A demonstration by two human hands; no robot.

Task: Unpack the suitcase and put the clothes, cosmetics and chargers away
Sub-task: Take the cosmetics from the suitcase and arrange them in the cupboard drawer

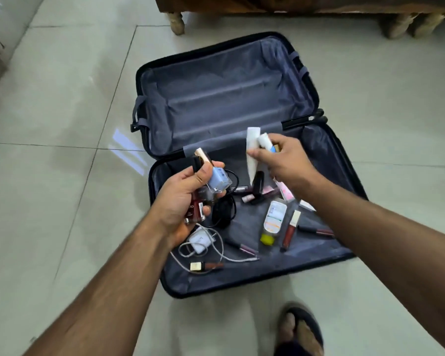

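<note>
Suitcase [226,104]: lies open flat on the tiled floor [62,98], 2 halves, grey lining.
Far half: lining and straps only.
Near half: holds loose cosmetics and chargers.
White charger [198,242]: near-left part of near half, its white cable [224,255] looped beside it.
Black cable [225,209]: coiled just beyond the white charger, partly behind the left hand.
Clear bottle [274,219]: yellow cap, lying flat mid near half.
Lip gloss tube [290,229]: red, pale cap, just beside the clear bottle on its right.
Other small tubes: several scattered around; types too blurred to tell.
Left hand [183,201]: fingers curled round a bundle, namely a pale blue bottle [217,179], a dark red bottle [197,209] and a gold-capped stick [203,156].
Right hand [285,163]: above near half, pinching 2 white tubes [253,147]; motion-blurred.
Foot [302,330]: in a sandal, on floor near suitcase.
</note>
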